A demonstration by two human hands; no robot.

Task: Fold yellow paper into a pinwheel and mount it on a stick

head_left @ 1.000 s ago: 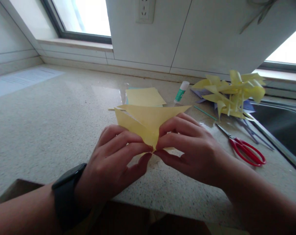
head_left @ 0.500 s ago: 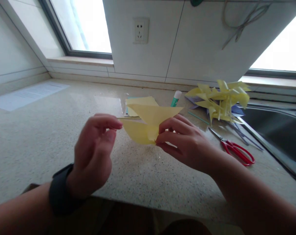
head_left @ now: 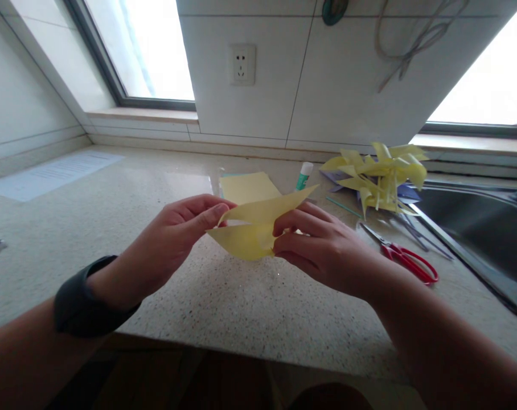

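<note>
While the right hand (head_left: 327, 247) pinches the folded yellow paper (head_left: 243, 242), the left hand (head_left: 168, 242) grasps one end of its upper flap (head_left: 267, 210). It's held up left of the sink (head_left: 480, 228), long axis crosswise, that flap tapering sinkward. I can't see the left fingertips behind the paper; right fingers cover its gathered part.

pale speckled bench (head_left: 185, 307). left: printed sheet (head_left: 53, 172), lying flat. centre: stacked yellow sheets (head_left: 250, 185), with a glue stick (head_left: 303, 177) just beside. right: thin green stick (head_left: 344, 207), red-handled scissors (head_left: 396, 254), and heaped yellow and purple paper pieces (head_left: 380, 175).
</note>
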